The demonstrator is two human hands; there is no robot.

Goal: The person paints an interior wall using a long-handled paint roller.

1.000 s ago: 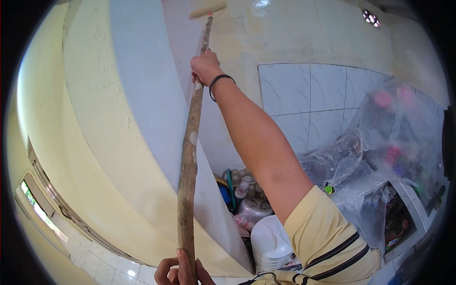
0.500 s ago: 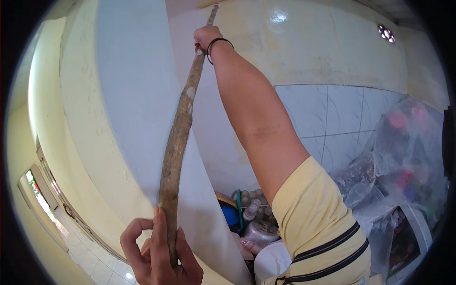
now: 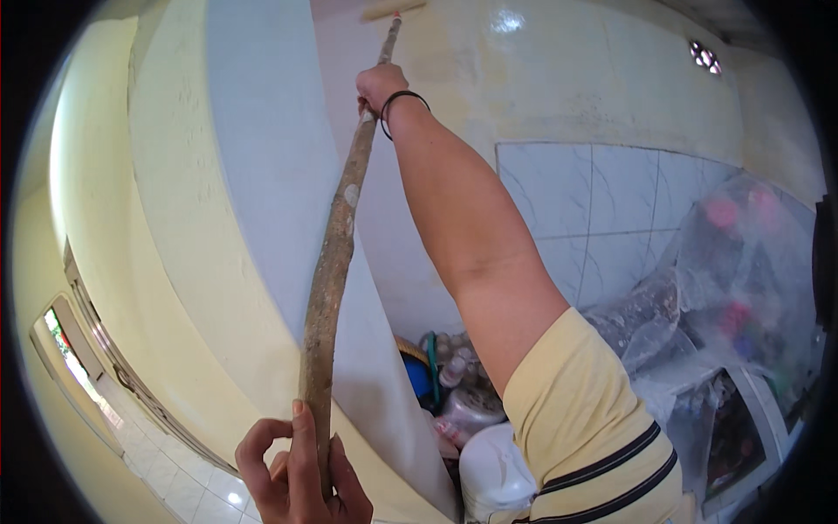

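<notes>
Roller (image 3: 381,12), one: 12 o'clock, atop wooden pole (image 3: 330,271). Right hand (image 3: 381,86), 12 o'clock: clenched round upper pole. Left hand (image 3: 301,476), 7 o'clock: grasping lower end. Advised: roller flush to wall (image 3: 559,79), light even pressure, steering from below.

Seeing mottled brown on the pole (image 3: 331,262), cream on the roller (image 3: 381,11), black stripes across the pale-yellow sleeve (image 3: 580,406)!
</notes>
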